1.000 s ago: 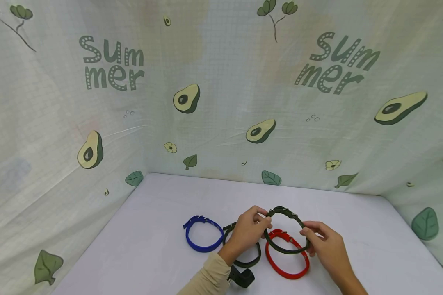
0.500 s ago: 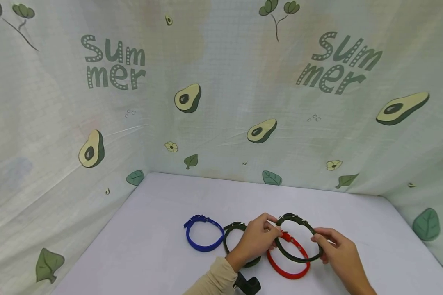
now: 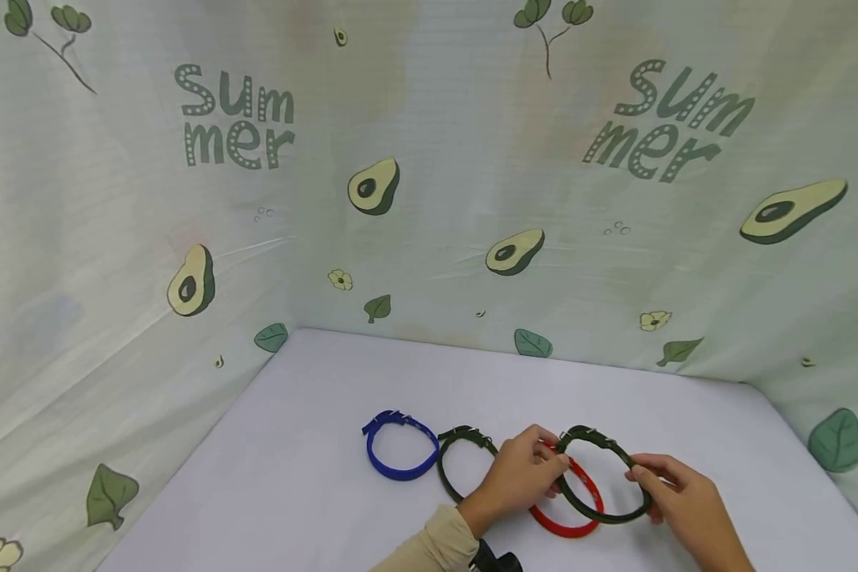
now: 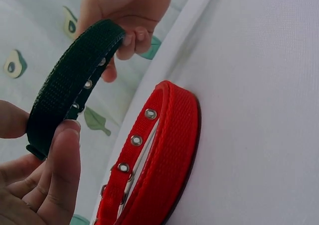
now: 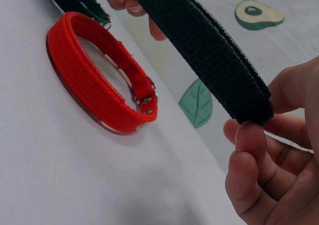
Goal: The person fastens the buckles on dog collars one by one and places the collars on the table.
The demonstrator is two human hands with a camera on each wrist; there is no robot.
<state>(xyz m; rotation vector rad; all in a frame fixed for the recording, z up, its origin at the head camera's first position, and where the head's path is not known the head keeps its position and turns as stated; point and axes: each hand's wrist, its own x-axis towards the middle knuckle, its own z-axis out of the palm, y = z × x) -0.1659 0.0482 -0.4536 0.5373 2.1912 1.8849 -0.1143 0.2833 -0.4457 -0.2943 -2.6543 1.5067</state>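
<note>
A dark green buckled collar point(image 3: 615, 519) is held up in a ring above the table by both hands. My left hand point(image 3: 520, 474) pinches its left side near the buckle. On the opposite side, my right hand point(image 3: 686, 494) pinches it between thumb and fingers. In the right wrist view the woven strap of the dark green collar point(image 5: 204, 51) shows close up. Below and partly behind it lies a red collar point(image 3: 568, 531) with metal eyelets, seen in the left wrist view as a red collar point(image 4: 174, 145) standing on its edge.
A second dark green collar point(image 3: 445, 469) lies left of the red one, partly hidden by the left forearm. Further left is a blue collar point(image 3: 400, 475). A black device point(image 3: 499, 562) shows by the left sleeve. A printed cloth point(image 3: 429, 159) hangs behind the white table point(image 3: 314, 381).
Both hands have moved right and slightly toward the front, carrying the dark green collar with them. The other collars stay in place on the table; the head view has shifted slightly.
</note>
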